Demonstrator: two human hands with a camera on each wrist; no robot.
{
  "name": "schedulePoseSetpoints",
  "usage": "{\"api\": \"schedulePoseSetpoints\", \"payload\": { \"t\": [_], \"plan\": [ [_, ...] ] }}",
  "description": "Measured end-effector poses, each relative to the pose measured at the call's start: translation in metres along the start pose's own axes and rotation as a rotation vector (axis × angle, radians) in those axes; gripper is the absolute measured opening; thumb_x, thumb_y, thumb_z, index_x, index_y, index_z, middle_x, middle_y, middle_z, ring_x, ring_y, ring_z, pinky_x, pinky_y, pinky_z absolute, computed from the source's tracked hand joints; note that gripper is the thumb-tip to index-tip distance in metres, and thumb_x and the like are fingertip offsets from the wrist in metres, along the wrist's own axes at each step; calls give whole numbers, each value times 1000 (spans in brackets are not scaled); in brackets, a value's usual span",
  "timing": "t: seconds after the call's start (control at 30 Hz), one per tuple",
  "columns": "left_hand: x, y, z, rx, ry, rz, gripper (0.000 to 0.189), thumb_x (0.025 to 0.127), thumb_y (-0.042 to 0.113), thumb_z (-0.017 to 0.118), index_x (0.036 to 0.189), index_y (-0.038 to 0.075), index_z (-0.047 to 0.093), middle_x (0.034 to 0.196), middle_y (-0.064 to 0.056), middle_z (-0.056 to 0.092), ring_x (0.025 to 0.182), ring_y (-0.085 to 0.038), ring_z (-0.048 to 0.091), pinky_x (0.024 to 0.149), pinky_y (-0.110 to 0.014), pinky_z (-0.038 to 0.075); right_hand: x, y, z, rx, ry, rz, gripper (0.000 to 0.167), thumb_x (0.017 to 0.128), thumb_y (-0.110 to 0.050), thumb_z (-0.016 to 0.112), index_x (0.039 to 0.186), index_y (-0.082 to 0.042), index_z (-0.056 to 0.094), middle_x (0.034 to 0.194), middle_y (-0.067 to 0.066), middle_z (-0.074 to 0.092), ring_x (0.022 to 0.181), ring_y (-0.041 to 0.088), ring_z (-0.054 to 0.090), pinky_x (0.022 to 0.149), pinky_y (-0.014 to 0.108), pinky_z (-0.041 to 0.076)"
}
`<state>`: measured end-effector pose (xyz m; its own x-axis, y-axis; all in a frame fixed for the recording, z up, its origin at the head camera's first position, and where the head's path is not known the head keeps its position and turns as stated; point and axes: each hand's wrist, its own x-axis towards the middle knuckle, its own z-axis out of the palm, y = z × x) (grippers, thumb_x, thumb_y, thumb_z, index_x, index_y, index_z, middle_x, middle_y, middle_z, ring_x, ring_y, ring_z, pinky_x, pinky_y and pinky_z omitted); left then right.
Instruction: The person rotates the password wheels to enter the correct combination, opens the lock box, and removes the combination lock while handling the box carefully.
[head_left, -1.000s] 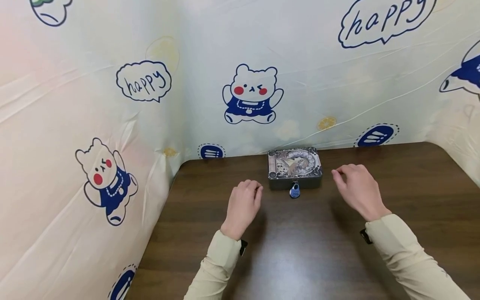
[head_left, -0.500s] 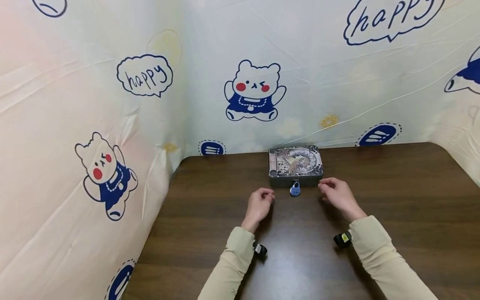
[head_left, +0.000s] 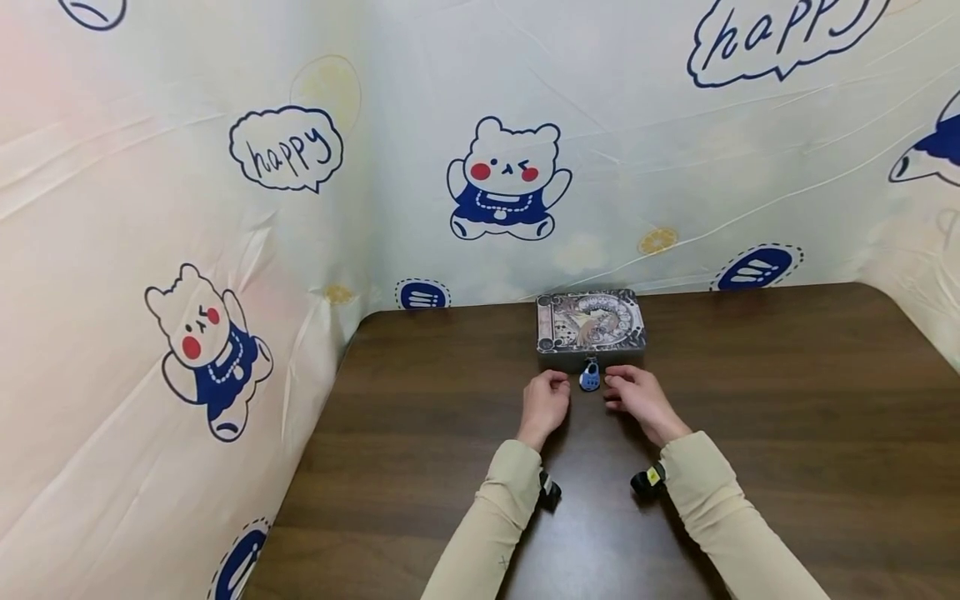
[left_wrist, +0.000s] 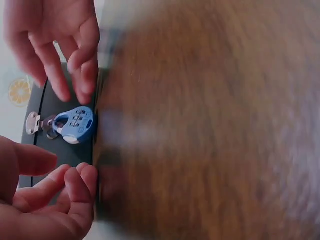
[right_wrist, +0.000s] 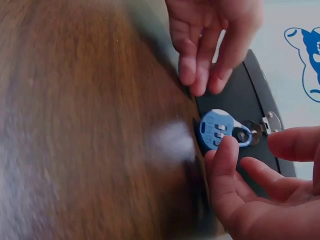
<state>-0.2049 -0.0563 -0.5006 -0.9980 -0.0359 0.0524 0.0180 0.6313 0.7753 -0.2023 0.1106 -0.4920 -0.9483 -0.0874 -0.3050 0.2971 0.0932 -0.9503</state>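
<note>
A blue combination padlock (head_left: 590,375) with several number dials hangs from the metal hasp (left_wrist: 34,123) on the front of a dark box (head_left: 591,323) with a patterned lid. My left hand (head_left: 545,407) is just left of the padlock, its fingers loosely bent and holding nothing. On the other side is my right hand (head_left: 642,402), thumb and fingers apart. In the right wrist view, a fingertip of the right hand (right_wrist: 260,185) overlaps the padlock's lower edge; whether it touches is unclear. The left wrist view has a gap between the left hand (left_wrist: 55,200) and the padlock.
The box stands at the back of a brown wooden table (head_left: 420,400), close to a printed cloth backdrop (head_left: 405,167). Each sleeve has a small black device at the wrist, such as the right wrist camera (head_left: 648,482).
Both hands have moved inward from either side of the box to the padlock. The box and padlock stay where they were; the head view has shifted slightly.
</note>
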Motion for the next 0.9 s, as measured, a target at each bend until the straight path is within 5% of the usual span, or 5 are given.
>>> {"api": "schedulePoseSetpoints", "payload": {
  "t": [0.2,0.43,0.57,0.9],
  "plan": [
    [1,3,7,39,11,70,15,91,11,60,100,2,69,88,-6,68,81,-16,63,73,-23,51,0,0,5,99,-18,23,42,100,-10,44,136,12,40,107,15,59,81,9,60,70,20,55],
    [4,6,16,-200,-52,-86,17,92,11,60,103,1,68,80,-7,72,62,-11,68,57,-18,52,0,0,7,152,-43,42,43,101,-10,42,137,13,37,103,8,57,80,8,59,73,20,55],
    [5,8,21,-262,-49,-129,17,93,11,61,103,0,68,79,-9,72,59,-14,68,52,-19,52,1,0,8,162,-43,55,42,101,-9,41,137,12,36,106,9,57,80,7,59,73,20,55],
    [5,10,27,-176,-12,-107,14,93,11,62,97,1,70,75,-7,71,56,-7,64,52,-16,47,0,-1,7,152,-48,87,42,102,-12,40,138,11,37,116,14,54,84,9,60,77,21,55]
  ]
}}
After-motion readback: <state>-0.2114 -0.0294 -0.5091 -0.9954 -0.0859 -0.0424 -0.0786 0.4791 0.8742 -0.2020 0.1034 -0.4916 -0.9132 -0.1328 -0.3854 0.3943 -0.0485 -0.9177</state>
